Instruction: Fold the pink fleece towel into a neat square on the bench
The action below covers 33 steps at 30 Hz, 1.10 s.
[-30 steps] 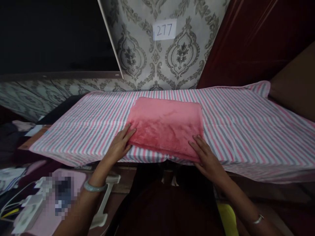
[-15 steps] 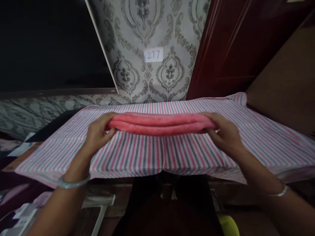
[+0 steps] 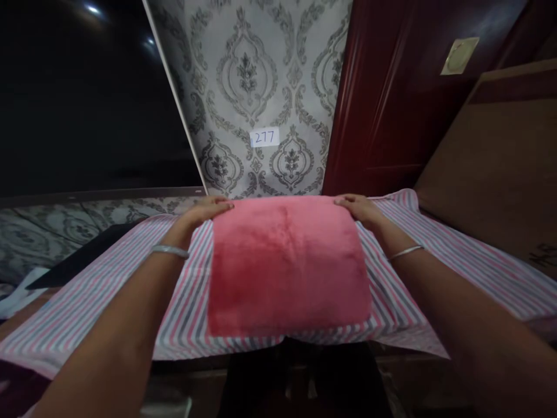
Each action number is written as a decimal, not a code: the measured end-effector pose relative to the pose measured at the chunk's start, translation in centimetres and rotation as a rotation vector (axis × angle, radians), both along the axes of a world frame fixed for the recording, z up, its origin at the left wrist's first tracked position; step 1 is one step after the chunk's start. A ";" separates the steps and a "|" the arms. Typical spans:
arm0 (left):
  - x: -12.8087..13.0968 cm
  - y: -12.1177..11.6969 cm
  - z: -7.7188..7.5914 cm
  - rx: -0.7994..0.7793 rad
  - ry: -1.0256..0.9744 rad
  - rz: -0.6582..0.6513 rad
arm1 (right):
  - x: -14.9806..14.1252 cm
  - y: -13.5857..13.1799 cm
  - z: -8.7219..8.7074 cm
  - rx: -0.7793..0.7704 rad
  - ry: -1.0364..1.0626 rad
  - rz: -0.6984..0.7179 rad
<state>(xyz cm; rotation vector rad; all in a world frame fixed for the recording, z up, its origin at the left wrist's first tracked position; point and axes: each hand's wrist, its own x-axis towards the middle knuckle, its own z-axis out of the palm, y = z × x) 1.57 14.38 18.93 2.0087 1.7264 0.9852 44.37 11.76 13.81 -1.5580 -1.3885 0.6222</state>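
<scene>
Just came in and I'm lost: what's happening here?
A person has both bare hands on a pink cloth, spread out over the striped cloth. The left hand is at its far left corner, the right hand at its far right corner. Its near edge runs close to the striped cloth's front edge.

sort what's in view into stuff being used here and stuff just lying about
In use:
pink plush cloth
left hand and right hand, at its far corners
striped cloth beneath

Just around:
black screen
"277" paper
cardboard box
</scene>
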 end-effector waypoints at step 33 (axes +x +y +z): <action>7.9 3.6 -14.8 -0.170 0.605 -0.060 | -9.1 3.7 -11.6 -0.114 -0.816 0.087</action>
